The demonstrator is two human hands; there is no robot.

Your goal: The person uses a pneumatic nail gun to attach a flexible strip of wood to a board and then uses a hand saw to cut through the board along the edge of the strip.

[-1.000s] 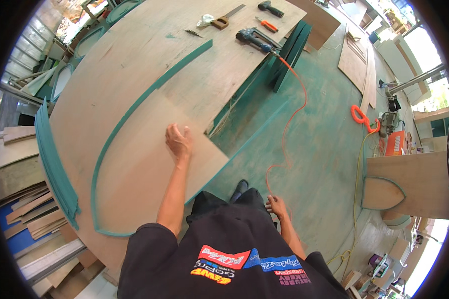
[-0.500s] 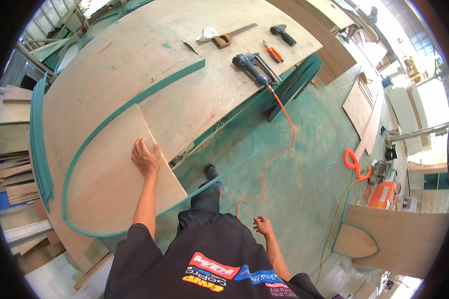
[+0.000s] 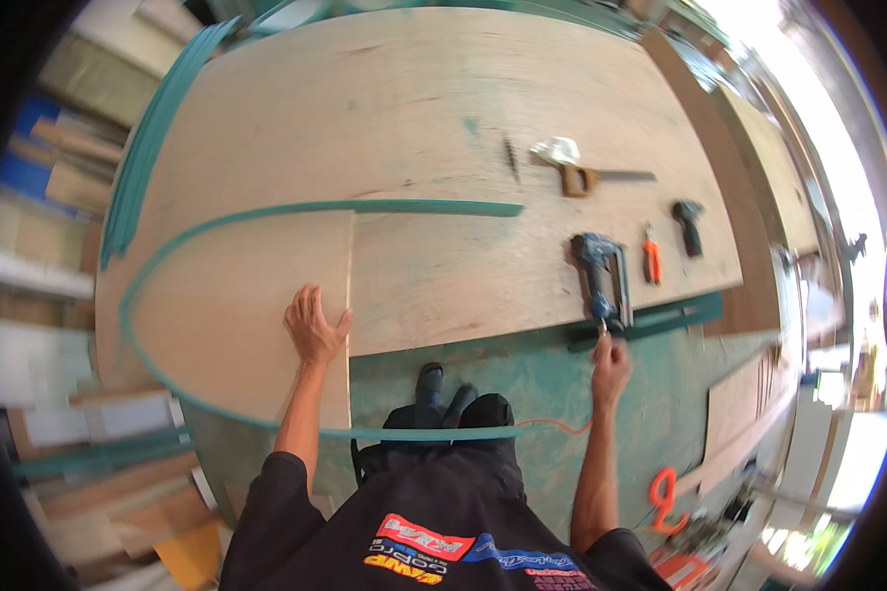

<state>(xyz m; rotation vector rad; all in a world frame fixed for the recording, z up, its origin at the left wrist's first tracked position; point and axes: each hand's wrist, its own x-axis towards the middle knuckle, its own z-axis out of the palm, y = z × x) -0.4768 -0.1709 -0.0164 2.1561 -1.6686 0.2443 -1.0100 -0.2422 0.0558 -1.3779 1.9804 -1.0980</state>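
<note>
My left hand [image 3: 315,325] lies flat on a thin plywood panel [image 3: 227,295] with one rounded end, fingers apart. A teal strip [image 3: 434,207] bends around the panel's curved edge, its two ends running past the straight edge. My right hand [image 3: 611,366] is closed at the rear end of a blue air stapler [image 3: 596,271], around the hose fitting as far as the blur shows. The orange air hose [image 3: 552,425] leads toward that forearm, which partly hides it. The stapler rests on the large plywood worktop [image 3: 414,108].
Orange-handled pliers [image 3: 652,258], a cordless drill-like tool [image 3: 690,229], a handsaw [image 3: 579,180] and a white crumpled piece [image 3: 557,150] lie on the worktop. Teal strips [image 3: 158,138] are stacked along its left edge. Boards [image 3: 749,414] lean at right; the worktop's edge faces me.
My right hand has risen from beside my body to the stapler's rear end. My view has turned and my body shifted; the left hand stays on the panel.
</note>
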